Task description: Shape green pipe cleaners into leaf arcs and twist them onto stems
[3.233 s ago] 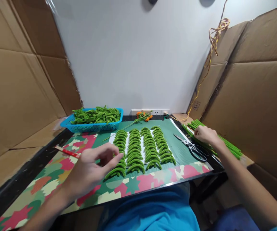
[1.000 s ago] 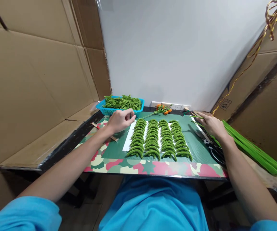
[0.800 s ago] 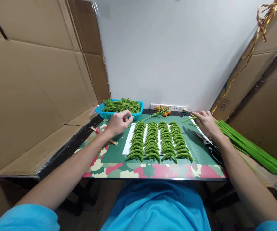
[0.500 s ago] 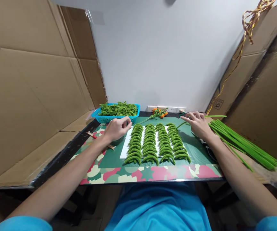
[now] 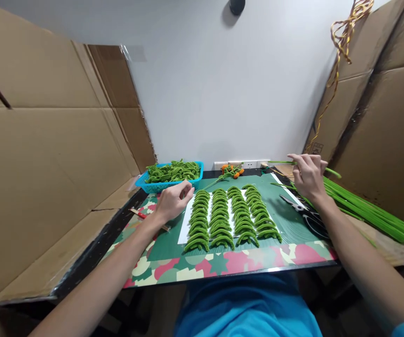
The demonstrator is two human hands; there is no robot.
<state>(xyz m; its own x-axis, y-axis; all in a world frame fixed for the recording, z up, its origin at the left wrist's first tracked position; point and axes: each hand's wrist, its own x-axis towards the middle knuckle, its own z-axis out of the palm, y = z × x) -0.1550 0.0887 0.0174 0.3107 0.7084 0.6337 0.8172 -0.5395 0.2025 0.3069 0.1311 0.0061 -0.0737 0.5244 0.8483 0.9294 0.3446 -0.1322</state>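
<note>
My right hand (image 5: 309,175) is raised over the right side of the table, its fingers closed on a fuzzy green pipe cleaner (image 5: 334,172) that sticks out on both sides. Below it lie scissors (image 5: 300,207) with black handles and more long green pipe cleaners (image 5: 366,206). My left hand (image 5: 174,200) is curled shut beside the upper left of a white sheet (image 5: 185,227); whatever its fingertips may hold is hidden. On the sheet, several bent green pipe-cleaner pieces (image 5: 221,220) are stacked in rows.
A blue basket (image 5: 145,187) of green fuzzy pieces stands at the back left. Near the wall sockets (image 5: 250,164) lies an orange-and-green pipe-cleaner bunch (image 5: 235,171) with a stem. A red-wrapped stick (image 5: 140,214) lies at left. Cardboard walls (image 5: 57,140) rise at both sides.
My right hand has lifted and moved right, the pipe cleaner still in its fingers, uncovering the scissors. My left hand stays closed near the sheet. The camera view has tilted a little.
</note>
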